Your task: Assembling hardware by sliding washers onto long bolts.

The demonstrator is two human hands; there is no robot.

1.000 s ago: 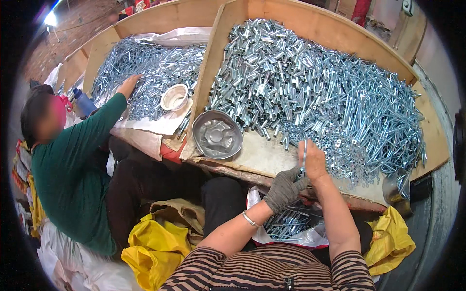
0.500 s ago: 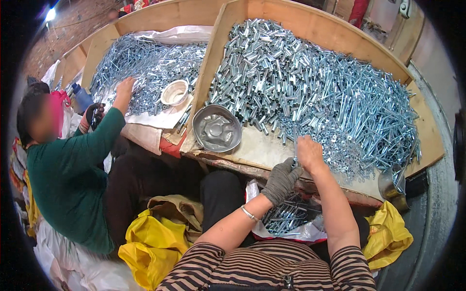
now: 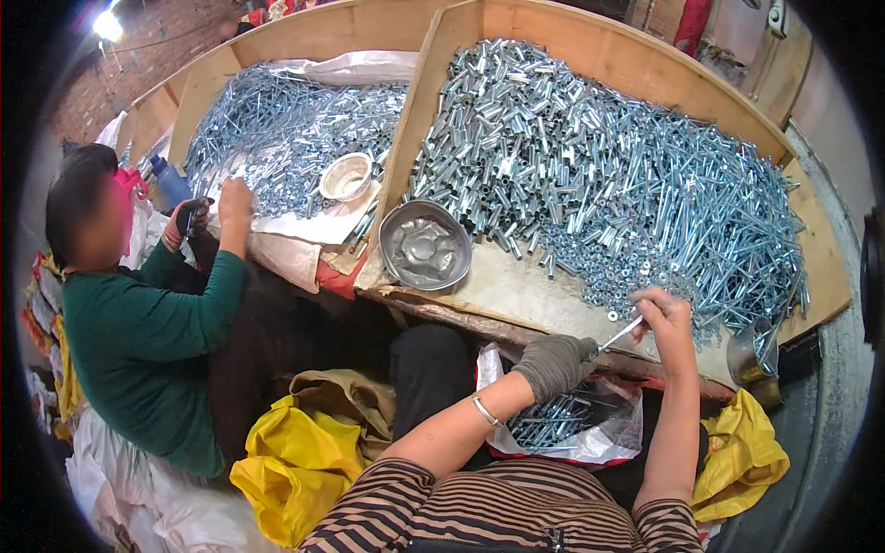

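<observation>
My left hand (image 3: 558,367), in a grey glove, is closed round one end of a long thin metal bolt (image 3: 618,336). My right hand (image 3: 666,323), bare, pinches the bolt's other end between thumb and fingertips. The bolt slants up to the right between the two hands, over the table's front edge. Just beyond it lie small nuts and washers (image 3: 622,281). Below my left hand an open white bag (image 3: 604,441) holds many metal bolts. What else my gloved palm may hold is hidden.
A wooden-walled table holds heaps of metal sleeves (image 3: 516,138) and long bolts (image 3: 728,203). A steel bowl (image 3: 424,245) stands by the divider (image 3: 415,120); a metal can (image 3: 754,355) is at right. At left a co-worker (image 3: 147,341) handles parts near a white bowl (image 3: 347,177).
My right hand has moved right, away from the small parts, onto the bolt's end. My left hand has shifted slightly right and down. The co-worker's raised hand has drawn back from the heap.
</observation>
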